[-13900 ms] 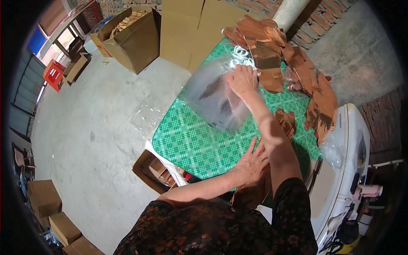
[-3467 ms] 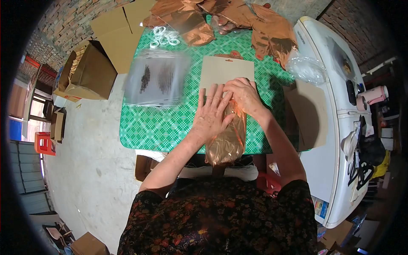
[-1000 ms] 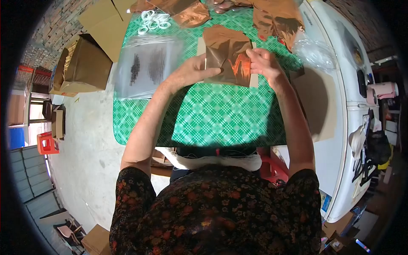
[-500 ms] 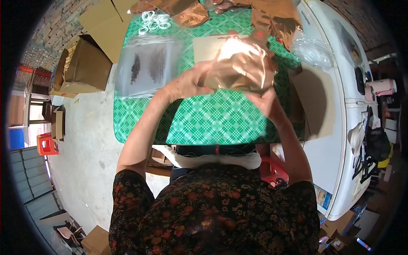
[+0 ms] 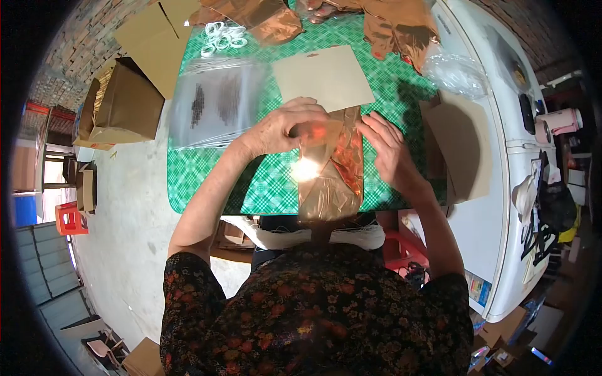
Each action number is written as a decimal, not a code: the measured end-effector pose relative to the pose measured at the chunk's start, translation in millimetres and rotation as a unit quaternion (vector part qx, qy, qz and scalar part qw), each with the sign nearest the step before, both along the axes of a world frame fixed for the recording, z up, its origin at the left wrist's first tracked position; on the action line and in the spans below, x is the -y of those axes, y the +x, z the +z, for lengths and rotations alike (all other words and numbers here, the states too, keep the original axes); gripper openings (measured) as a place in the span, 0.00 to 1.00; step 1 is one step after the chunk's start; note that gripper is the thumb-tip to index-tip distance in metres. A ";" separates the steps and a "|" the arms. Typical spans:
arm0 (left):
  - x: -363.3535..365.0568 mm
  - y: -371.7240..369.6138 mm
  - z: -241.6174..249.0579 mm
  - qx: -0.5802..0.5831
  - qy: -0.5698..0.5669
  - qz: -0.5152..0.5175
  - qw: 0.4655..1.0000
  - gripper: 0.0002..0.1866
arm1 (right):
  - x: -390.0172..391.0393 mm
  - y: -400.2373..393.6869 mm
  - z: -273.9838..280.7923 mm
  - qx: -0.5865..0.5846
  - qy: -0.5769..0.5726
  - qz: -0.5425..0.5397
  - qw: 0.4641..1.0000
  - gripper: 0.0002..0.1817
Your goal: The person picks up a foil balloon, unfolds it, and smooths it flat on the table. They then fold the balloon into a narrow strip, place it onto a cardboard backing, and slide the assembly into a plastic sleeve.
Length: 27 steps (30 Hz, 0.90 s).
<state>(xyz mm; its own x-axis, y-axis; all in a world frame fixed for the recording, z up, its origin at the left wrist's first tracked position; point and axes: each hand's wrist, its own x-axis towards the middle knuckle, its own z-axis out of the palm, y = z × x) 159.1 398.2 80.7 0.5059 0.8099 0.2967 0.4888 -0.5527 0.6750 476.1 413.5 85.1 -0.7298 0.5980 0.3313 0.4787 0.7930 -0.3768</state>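
Observation:
A shiny copper-coloured foil piece (image 5: pixel 329 194) lies creased along the front of the table, its lower end reaching the table edge. Orange-red shows along its folded right side, and a bright glare covers part of its left. My left hand (image 5: pixel 279 128) is closed on the upper left of the foil, fingers bent over it. At the upper right side, my right hand (image 5: pixel 392 153) has its fingers stretched out, with the fingertips at the foil's edge. Just beyond both hands, a cream card (image 5: pixel 323 78) with a small slot lies flat.
Clear plastic sleeves (image 5: pixel 219 103) are stacked at left on the green checked tablecloth (image 5: pixel 269 182), below several white rings (image 5: pixel 222 36). More copper foil (image 5: pixel 401 28) and crumpled clear plastic (image 5: pixel 454 75) lie at the back. A white fridge (image 5: pixel 486 232) borders the right, by a cardboard sheet (image 5: pixel 461 147).
The foil has come down from a raised, bunched position to lie lengthwise near the table's front edge. The cream card is now uncovered. My right hand has loosened and its fingers have straightened.

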 end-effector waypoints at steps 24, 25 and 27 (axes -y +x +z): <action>13.8 2.2 3.7 -0.035 0.071 0.051 0.996 0.27 | -15.2 -20.0 -8.0 -0.040 0.065 -0.009 0.997 0.21; 14.3 3.2 5.3 -0.044 0.092 0.057 0.993 0.27 | -15.2 -20.0 -8.4 -0.044 0.059 -0.009 0.997 0.21; 15.3 2.5 4.5 -0.073 0.121 0.065 0.988 0.28 | -15.0 -20.6 -8.0 -0.049 0.049 -0.009 0.998 0.21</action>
<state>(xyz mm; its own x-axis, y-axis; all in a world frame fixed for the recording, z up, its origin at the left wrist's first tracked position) 161.6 382.9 85.3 0.4540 0.7856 0.4205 0.6490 -0.6149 0.4481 455.5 428.6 77.1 -0.6810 0.5714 0.4579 0.4573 0.8203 -0.3435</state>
